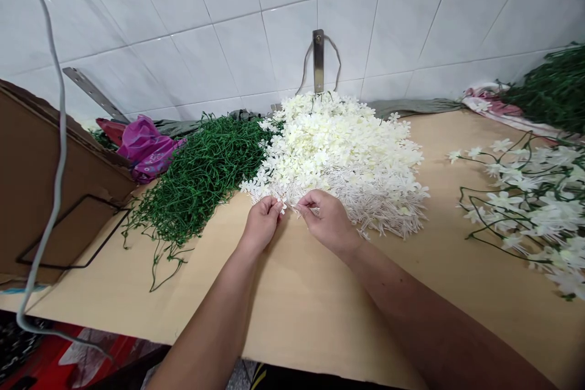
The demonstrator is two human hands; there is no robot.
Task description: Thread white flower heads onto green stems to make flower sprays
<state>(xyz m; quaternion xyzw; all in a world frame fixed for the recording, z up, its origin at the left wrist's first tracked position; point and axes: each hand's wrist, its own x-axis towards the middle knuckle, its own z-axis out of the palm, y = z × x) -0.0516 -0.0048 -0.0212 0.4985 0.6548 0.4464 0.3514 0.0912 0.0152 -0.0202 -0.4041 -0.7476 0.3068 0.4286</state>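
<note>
My left hand [264,223] pinches a small white artificial flower [283,205] between thumb and forefinger. Close by on the right, my right hand [326,219] is closed in a pinch at the front edge of the flower heap; what its fingertips hold is too small to make out. Just beyond both hands rises a big heap of white artificial flowers [338,140], with many pale thin stems showing along its front. To its left lies a tangled pile of green plastic stems [205,173].
On the right lie flowers joined to green stems [539,201], with more green stems [553,88] behind. A cardboard box [59,189], a purple bag [148,146] and a hanging grey cable [59,134] are at left. A metal bracket [319,61] is against the tiled wall.
</note>
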